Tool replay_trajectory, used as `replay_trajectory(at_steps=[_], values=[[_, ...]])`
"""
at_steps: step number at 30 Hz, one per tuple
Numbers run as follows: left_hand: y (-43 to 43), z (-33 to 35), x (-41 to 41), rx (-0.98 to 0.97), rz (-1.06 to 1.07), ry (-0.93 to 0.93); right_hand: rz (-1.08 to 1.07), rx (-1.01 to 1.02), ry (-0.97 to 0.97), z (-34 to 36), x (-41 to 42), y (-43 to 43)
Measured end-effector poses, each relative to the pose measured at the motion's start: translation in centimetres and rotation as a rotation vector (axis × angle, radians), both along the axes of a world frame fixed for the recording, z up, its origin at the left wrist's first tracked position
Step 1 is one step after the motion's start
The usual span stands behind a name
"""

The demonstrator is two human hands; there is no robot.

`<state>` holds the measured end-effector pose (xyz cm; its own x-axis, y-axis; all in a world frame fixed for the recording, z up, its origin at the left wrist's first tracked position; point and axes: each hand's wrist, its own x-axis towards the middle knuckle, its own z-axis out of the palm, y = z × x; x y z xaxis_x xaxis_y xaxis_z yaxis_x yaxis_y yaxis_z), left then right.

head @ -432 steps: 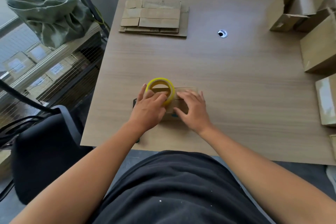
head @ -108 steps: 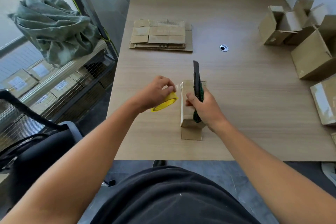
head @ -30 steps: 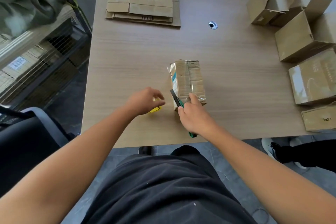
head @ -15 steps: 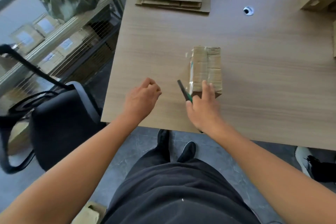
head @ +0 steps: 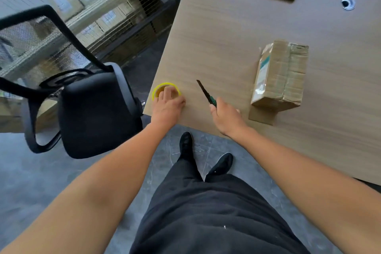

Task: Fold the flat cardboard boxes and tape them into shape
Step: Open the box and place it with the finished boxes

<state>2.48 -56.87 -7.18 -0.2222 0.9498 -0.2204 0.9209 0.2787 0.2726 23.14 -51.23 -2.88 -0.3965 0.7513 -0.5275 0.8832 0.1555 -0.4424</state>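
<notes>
Wooden table (head: 226, 37) — left hand (head: 168, 107) holds tape roll (head: 156, 91) at corner; right hand (head: 225, 117) grips knife (head: 205, 94) — blade pointing away.

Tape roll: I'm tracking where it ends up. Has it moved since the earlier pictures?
Yes. The tape roll went left, from beside the box to the table's near left corner.

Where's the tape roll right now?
Head view: the yellow tape roll lies at the near-left corner of the table, held by the left hand, left of the knife in the right hand.
</notes>
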Motion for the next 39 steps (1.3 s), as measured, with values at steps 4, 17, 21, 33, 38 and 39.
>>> replay_trajectory(at_steps=[4,17,21,33,38,39], values=[[-0.8,-1.8,-0.5,0.200,-0.050,0.045,-0.021,0.039,-0.091,-1.7,-2.1,0.4],[0.6,-1.7,0.7,0.041,0.116,0.023,-0.219,0.269,-0.258,-5.9,-4.4,-0.1],[1.1,-0.2,-0.1,0.033,0.198,-0.175,-0.253,0.306,-0.088,-3.3,-3.9,0.1],[12.5,7.8,9.3,0.257,-0.230,-0.354,-0.467,0.621,0.227,7.7,8.6,6.0],[18.6,9.0,16.7,0.173,-0.264,-0.522,-0.444,0.503,0.220,6.5,13.3,11.4],[19.5,8.7,17.8,0.139,-0.259,-0.537,-0.435,0.463,0.233,6.0,13.8,12.3]])
